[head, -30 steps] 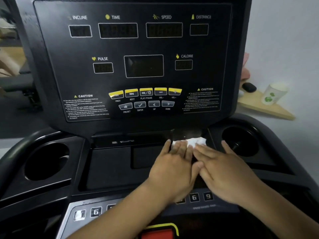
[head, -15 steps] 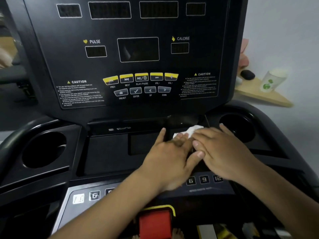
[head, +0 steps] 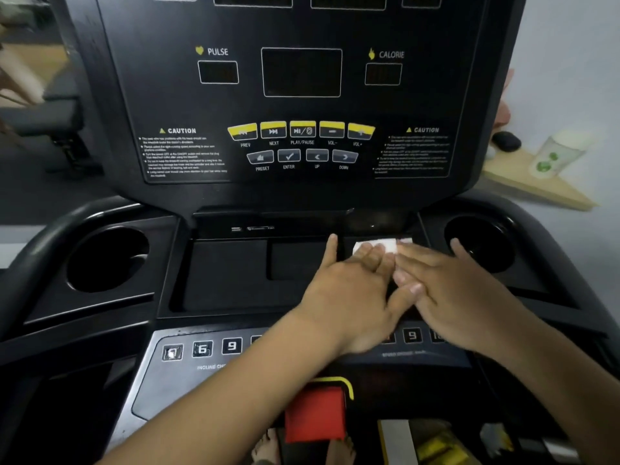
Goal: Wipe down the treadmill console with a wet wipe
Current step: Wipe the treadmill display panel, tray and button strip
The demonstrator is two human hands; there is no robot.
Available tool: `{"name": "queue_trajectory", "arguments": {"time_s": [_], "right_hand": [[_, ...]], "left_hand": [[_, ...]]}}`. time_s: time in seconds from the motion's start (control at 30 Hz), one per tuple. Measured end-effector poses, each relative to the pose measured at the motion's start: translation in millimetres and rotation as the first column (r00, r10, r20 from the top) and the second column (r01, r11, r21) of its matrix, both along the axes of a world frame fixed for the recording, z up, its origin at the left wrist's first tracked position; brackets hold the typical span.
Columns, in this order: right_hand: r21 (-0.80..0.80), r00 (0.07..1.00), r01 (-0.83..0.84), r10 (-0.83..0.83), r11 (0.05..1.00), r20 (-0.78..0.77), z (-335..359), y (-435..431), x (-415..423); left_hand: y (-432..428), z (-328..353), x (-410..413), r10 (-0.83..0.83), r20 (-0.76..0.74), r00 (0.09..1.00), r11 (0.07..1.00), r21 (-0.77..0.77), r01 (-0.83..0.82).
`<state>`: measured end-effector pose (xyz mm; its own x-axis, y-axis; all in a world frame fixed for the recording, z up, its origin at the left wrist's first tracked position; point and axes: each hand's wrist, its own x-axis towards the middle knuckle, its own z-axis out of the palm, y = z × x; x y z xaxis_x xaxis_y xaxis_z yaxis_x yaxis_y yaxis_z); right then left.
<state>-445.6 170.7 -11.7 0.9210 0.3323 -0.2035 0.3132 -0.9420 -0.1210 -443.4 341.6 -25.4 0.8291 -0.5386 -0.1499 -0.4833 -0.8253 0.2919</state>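
Two flat hands on one wipe in the console tray

Both hands lie together just right of the frame's centre. The left hand (head: 349,290) and right hand (head: 459,290) have straight, uncurled fingers, and the right's fingertips overlap the left's. Under those fingertips the wet wipe (head: 379,246) shows as a small white fold. It is pressed against the back edge of the shallow tray (head: 228,273) on the treadmill console (head: 161,78), nearer the cup holder at frame right (head: 476,243) than the cup holder at frame left (head: 107,260). The step in hand looks like scrubbing this tray. To do it well, keep the fingers flat so the wipe lies spread, press evenly, and drag in overlapping strokes toward the tray's left half, working into the corners and the ledge below the buttons (head: 302,130)
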Motion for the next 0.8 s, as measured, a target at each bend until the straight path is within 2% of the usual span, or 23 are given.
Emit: {"name": "queue_trajectory", "arguments": {"time_s": [0.1,0.2,0.4,0.57,0.7,0.8], "right_hand": [[-0.024,0.998,-0.024,0.022,0.999,-0.055,14,1,-29],[-0.079,0.996,-0.014,0.007,0.997,-0.085,21,5,-37],[-0.048,0.999,0.035,-0.037,0.998,-0.024,4,7,-2],[-0.012,0.999,-0.005,0.005,1.000,-0.047,15,3,-37],[0.095,0.998,0.018,-0.012,0.995,-0.060,20,24,-43],[0.116,0.995,-0.079,0.085,0.990,-0.055,14,62,-40]], "left_hand": [[15,10,-27,-0.029,-0.010,1.000,0.997,-0.073,0.028],[20,12,-31,-0.014,-0.008,1.000,0.998,-0.066,0.013],[0,3,11,0.046,-0.050,0.998,0.999,-0.008,-0.047],[19,14,-31,0.009,0.017,1.000,0.997,-0.083,-0.007],[45,15,-45,0.058,0.032,0.998,0.998,-0.009,-0.058],[65,18,-48,0.109,0.120,0.987,0.992,0.057,-0.116]]}}
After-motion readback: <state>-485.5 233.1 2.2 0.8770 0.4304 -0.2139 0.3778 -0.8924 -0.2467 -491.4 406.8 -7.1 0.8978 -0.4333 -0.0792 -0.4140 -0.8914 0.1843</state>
